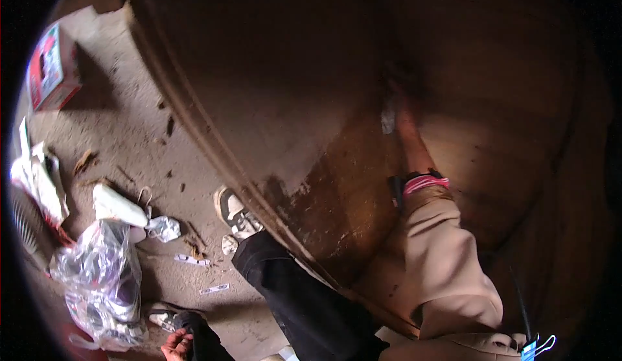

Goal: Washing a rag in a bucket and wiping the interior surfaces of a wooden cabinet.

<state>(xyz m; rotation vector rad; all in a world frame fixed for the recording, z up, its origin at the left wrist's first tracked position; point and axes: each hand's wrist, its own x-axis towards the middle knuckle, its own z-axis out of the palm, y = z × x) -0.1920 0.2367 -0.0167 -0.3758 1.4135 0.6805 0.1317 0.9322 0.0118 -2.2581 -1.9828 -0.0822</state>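
My right arm, in a beige sleeve (437,259) with a pink band and dark strap at the wrist, reaches into a dark, wood-coloured enclosure (466,152). Deep shadow blurs my right hand (402,81), and its fingers are hard to make out. Beside it is a small whitish piece (388,115); whether I grip it cannot be told. Below lies a panel (243,103), dusty grey in part, with a darker brown patch (340,205) nearer me. My left hand (178,345) has curled fingers and rests by my black trouser leg (206,339) at the bottom edge.
A raised rim (194,113) runs diagonally between the enclosure and the concrete floor (131,142). On the floor are a printed carton (53,69), a clear plastic bag (102,283), a white container (119,205), crumpled wrappings (41,181) and brown debris (84,161). My shoe (238,215) stands beside the rim.
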